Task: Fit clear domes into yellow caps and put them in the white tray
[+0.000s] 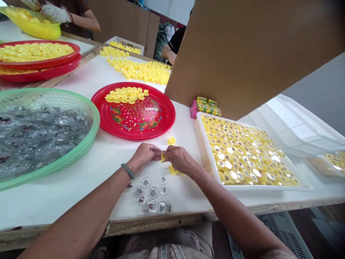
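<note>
Both hands meet over the white table in front of me. My left hand (145, 154) is closed, its fingertips pinching the left side of a small yellow plastic piece (163, 157). From the other side my right hand (180, 159) closes on the same piece, hiding much of it. Another yellow piece (171, 140) lies just beyond my hands, and one more (173, 170) sits partly under my right hand. Nearer to me, several clear round discs (153, 193) with dark printed pictures are scattered on the table.
A red tray (134, 131) with yellow pieces lies ahead. To the left stands a green basket (88, 144) of clear discs; to the right, a white tray (201, 138) of disc-topped yellow pieces. A cardboard panel (237, 54) rises behind. Two other people work at the far side.
</note>
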`<control>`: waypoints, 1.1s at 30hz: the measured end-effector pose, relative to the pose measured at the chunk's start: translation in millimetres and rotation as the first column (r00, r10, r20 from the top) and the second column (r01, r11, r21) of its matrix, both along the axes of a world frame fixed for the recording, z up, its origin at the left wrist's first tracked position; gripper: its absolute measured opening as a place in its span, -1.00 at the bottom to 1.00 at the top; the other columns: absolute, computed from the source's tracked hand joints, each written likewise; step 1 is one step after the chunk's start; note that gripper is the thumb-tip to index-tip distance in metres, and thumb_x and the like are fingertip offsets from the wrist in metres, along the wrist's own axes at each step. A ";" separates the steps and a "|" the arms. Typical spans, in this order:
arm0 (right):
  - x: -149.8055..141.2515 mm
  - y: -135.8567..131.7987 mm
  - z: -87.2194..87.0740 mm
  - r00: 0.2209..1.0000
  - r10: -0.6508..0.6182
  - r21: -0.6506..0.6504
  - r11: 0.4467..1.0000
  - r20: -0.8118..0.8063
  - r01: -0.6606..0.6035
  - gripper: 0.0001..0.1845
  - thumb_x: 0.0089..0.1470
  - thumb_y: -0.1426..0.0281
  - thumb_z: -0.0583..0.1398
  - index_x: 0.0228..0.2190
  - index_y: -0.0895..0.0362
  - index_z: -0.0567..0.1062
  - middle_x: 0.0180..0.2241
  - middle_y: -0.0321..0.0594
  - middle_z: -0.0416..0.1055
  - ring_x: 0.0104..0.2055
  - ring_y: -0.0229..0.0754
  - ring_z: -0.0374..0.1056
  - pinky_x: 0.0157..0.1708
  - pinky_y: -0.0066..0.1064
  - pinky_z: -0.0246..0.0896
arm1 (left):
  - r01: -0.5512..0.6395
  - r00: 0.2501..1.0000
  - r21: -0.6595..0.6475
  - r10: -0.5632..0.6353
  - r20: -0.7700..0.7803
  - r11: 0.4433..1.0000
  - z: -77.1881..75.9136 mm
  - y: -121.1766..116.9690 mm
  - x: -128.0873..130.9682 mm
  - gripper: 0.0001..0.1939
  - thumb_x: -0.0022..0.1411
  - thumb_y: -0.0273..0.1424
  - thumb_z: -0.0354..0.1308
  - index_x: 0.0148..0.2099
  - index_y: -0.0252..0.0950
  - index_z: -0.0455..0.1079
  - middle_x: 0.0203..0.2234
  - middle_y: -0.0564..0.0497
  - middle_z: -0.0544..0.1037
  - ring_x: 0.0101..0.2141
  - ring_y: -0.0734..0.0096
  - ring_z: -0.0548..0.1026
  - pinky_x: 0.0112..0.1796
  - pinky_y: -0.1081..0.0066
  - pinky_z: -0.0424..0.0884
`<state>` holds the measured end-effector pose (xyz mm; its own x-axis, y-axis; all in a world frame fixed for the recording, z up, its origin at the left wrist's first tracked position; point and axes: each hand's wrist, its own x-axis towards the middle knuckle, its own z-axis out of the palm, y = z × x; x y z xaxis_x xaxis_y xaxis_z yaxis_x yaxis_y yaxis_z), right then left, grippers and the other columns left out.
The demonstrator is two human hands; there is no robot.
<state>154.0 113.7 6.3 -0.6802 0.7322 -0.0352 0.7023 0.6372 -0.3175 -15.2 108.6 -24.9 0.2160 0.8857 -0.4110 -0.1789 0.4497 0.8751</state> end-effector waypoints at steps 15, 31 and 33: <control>6.1 -18.1 -3.0 0.936 -0.265 -0.085 0.964 -0.230 0.252 -0.89 -0.02 0.39 0.26 -0.37 0.09 0.57 -0.44 -0.26 0.43 -0.41 -0.30 0.32 -0.40 -0.52 0.11 | 0.049 0.999 0.101 -0.046 -0.030 0.994 1.4 -4.5 3.0 -0.58 -0.25 -0.22 0.42 -0.40 -0.41 0.43 -0.50 -0.06 0.51 -0.42 0.33 0.49 -0.30 0.35 0.47; -1.2 -9.7 2.9 0.958 -0.288 -0.042 0.957 -0.005 0.287 -0.89 -0.10 0.39 0.31 -0.43 0.15 0.57 -0.44 -0.20 0.47 -0.38 -0.22 0.36 -0.40 -0.48 0.12 | -0.007 1.000 0.045 0.008 -0.013 0.999 -2.7 -5.9 7.6 -0.54 -0.36 -0.26 0.48 -0.44 -0.42 0.39 -0.56 -0.01 0.47 -0.50 0.42 0.45 -0.42 0.45 0.45; 4.0 -8.9 3.0 0.960 -0.271 -0.037 0.962 -0.062 0.270 -0.79 -0.14 0.37 0.34 -0.36 0.15 0.57 -0.37 -0.17 0.50 -0.30 -0.17 0.38 -0.32 -0.45 0.17 | -0.020 1.000 0.035 0.020 0.006 0.999 -2.6 -7.2 7.7 -0.57 -0.32 -0.28 0.47 -0.44 -0.42 0.38 -0.53 -0.03 0.49 -0.47 0.40 0.47 -0.39 0.43 0.46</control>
<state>158.1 104.8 9.3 -0.4584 0.8885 -0.0202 0.8241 0.4164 -0.3840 -7.5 101.5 -27.5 0.2007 0.9035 -0.3786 -0.1928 0.4153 0.8890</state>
